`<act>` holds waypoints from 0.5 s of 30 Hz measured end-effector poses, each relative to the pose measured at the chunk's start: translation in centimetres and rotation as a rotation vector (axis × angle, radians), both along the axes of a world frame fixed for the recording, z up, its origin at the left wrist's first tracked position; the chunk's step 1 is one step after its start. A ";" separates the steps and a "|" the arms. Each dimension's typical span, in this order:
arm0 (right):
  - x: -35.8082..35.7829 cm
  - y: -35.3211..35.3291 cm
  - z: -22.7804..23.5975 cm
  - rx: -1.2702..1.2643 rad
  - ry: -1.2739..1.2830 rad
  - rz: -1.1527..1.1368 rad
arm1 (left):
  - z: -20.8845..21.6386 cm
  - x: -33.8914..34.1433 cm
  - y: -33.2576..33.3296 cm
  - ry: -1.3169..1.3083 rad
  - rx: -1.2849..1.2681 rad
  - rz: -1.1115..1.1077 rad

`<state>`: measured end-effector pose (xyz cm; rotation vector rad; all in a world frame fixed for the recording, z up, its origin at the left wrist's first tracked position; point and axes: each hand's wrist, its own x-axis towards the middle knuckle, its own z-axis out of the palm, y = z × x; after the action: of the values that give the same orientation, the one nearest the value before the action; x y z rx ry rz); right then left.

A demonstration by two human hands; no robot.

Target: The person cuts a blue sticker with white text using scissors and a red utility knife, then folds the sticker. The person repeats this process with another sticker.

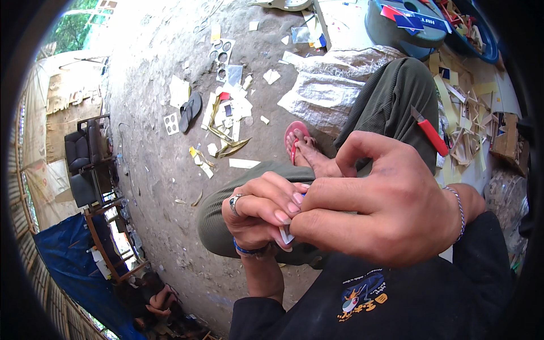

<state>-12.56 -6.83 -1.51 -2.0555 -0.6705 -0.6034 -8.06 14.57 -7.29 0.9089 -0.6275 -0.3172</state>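
Note:
My left hand (262, 207), with a ring and a blue wristband, meets my right hand (379, 198) above my lap. Both are closed, fingertips pressed together around a small, thin piece with a whitish edge (287, 234). A speck of blue shows between the fingers, but most of the piece is covered, so its kind cannot be made out. Beyond my right hand, a red-handled utility knife (432, 137) lies by my right leg with its blade exposed.
Paper scraps (232, 113) and a dark flip-flop (191, 112) litter the ground ahead. A white woven sack (323, 90) lies beside my right knee. Cardboard strips (462, 110), a blue basin (491, 48) and a grey stool (391, 35) are to the right. Another person (158, 297) sits at lower left.

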 end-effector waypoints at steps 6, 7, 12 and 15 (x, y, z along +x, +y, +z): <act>0.1 -0.2 -0.2 0.012 0.041 0.000 | 0.2 0.2 0.0 -0.045 0.052 0.040; 0.1 -0.1 -0.2 0.013 0.045 -0.009 | 0.3 0.1 -0.1 -0.050 0.058 0.056; 0.4 0.0 -0.3 -0.015 0.053 -0.052 | 0.6 -0.5 -0.2 -0.112 0.182 0.231; 0.5 -0.3 -0.3 -0.048 0.069 -0.050 | 0.8 -0.4 -0.3 -0.164 0.248 0.308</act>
<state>-12.03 -7.09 -1.81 -2.1328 -0.6003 -0.5463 -8.42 14.28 -6.50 1.2623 -0.5956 -0.0428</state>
